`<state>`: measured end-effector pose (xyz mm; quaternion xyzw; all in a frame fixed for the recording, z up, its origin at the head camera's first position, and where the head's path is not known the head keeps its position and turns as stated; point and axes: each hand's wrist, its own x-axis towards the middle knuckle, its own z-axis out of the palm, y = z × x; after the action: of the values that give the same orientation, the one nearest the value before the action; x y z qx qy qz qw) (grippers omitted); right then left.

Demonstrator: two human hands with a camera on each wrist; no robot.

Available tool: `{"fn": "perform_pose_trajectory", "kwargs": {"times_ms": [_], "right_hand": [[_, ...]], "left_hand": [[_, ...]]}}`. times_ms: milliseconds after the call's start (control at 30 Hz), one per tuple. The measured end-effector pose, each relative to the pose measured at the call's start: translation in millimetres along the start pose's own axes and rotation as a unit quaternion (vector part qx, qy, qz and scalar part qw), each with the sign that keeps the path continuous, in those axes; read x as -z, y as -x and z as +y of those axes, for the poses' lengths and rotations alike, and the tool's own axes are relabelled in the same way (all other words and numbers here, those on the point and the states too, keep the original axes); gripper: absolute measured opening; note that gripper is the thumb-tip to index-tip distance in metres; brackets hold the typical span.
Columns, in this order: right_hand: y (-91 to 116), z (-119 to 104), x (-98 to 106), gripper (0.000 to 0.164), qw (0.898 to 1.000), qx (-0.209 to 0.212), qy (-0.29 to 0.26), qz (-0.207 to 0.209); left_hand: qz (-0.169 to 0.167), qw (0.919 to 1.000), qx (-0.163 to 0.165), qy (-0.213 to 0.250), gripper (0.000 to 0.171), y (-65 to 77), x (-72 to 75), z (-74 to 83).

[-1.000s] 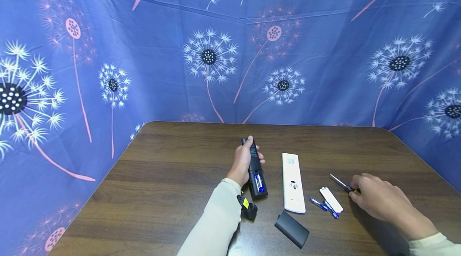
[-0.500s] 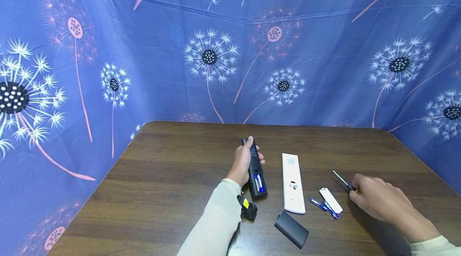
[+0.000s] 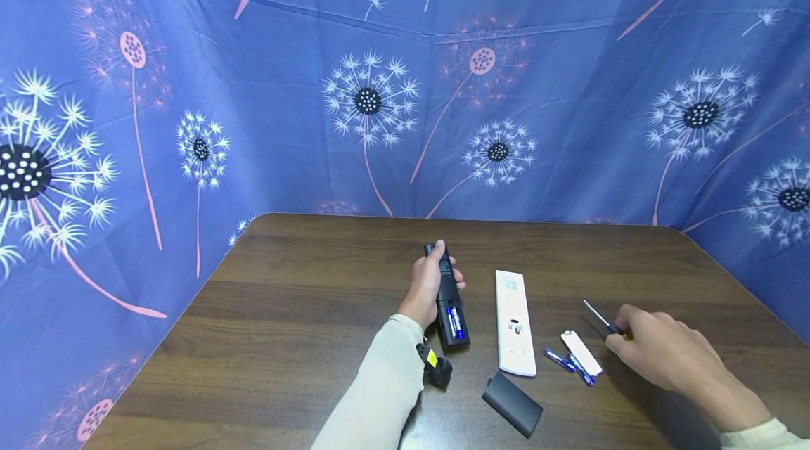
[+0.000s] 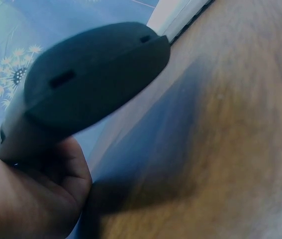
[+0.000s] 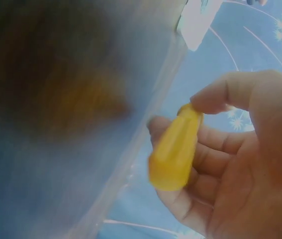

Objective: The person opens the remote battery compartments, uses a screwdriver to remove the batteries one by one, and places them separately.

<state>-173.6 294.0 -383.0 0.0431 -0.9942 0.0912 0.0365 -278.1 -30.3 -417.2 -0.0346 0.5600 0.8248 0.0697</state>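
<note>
My left hand [image 3: 425, 288] grips a black remote control [image 3: 448, 288], thumb along its back. Its battery bay faces up, with blue-and-white batteries [image 3: 455, 322] inside. In the left wrist view the end of the black remote [image 4: 96, 79] stands over the wooden surface. On the right, my right hand [image 3: 664, 351] pinches a screwdriver by its yellow handle [image 5: 175, 149] between thumb and fingers. The metal shaft [image 3: 595, 311] points away to the upper left, close over the table. Left of this hand lie a small white cover [image 3: 582, 353] and loose blue batteries [image 3: 559, 359].
Between the hands a white remote control [image 3: 515, 323] lies back up on the wooden table [image 3: 304, 309]. A black battery cover [image 3: 512, 404] is near the front. Behind the table hangs a blue dandelion-print cloth [image 3: 272, 84].
The screwdriver's shaft has swung slightly to the right and up in my right hand, and the thumb has shifted a little left. My left hand and the black remote stay in place.
</note>
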Motion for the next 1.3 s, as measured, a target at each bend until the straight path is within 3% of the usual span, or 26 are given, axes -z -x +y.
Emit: {"fn": "perform_pose_trajectory", "kwargs": {"times_ms": [267, 700, 1300], "right_hand": [[3.5, -1.6, -2.5, 0.016, 1.000, -0.002, -0.004, 0.027], [7.3, -10.0, -1.7, 0.025, 0.999, -0.018, -0.012, 0.028], [14.9, -46.8, -4.7, 0.020, 0.998, 0.025, 0.009, 0.048]], "left_hand": [[-0.002, 1.0000, 0.002, -0.002, 0.059, 0.2, -0.5, -0.7], [-0.007, 1.0000, 0.002, -0.002, 0.060, -0.2, -0.8, -3.0], [-0.005, 1.0000, -0.004, -0.001, 0.055, 1.2, -0.6, 0.0]]}}
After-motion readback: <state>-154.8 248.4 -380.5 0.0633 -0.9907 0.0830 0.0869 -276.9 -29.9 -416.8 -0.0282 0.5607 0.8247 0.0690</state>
